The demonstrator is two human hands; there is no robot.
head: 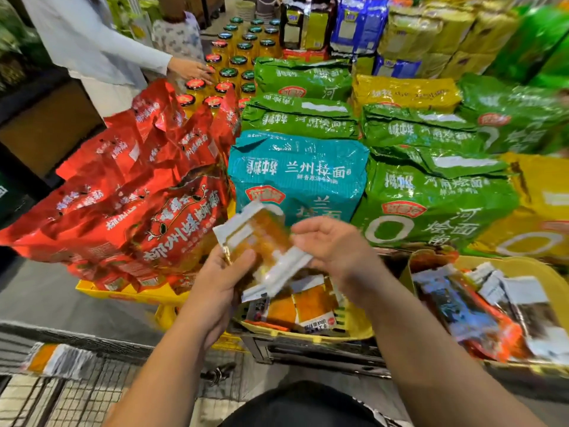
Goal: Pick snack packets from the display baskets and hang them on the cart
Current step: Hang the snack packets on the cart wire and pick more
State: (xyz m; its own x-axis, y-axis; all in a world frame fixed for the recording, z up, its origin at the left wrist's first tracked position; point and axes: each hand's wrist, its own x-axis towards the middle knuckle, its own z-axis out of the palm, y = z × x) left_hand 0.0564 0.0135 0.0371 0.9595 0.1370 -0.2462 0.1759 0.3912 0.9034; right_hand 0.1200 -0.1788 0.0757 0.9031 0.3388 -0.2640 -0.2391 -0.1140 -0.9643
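"Since goods crowd most of the view, where do the edges and the open room lie?"

"Grey floor (46, 291) lies open at the left, between the red bags (138, 195) and the wire cart (92, 392), whose rim runs across the lower left. Ahead, the teal noodle bag (298, 174) and the green bags (431, 192) stand like a wall just behind the hands. Two yellow baskets sit lower: the middle basket (363, 331) directly under the hands, the right basket (508, 261) just beside it."

"And the snack packet?"

"The snack packet (261, 241), orange with white strips, is up in the air above the middle basket, in front of the teal bag. The left hand (224, 272) grips its lower left corner, thumb on the front, fingers behind. The right hand (335, 245) is at its right edge, palm turned up, fingers loosely bent; blur hides whether they pinch it."

"Anything at the cart?"

"A second packet (58, 359) lies at the cart's rim, far left, well apart from both hands. Farther back, another person's hand (192, 70) rests on lidded jars (238, 61)."
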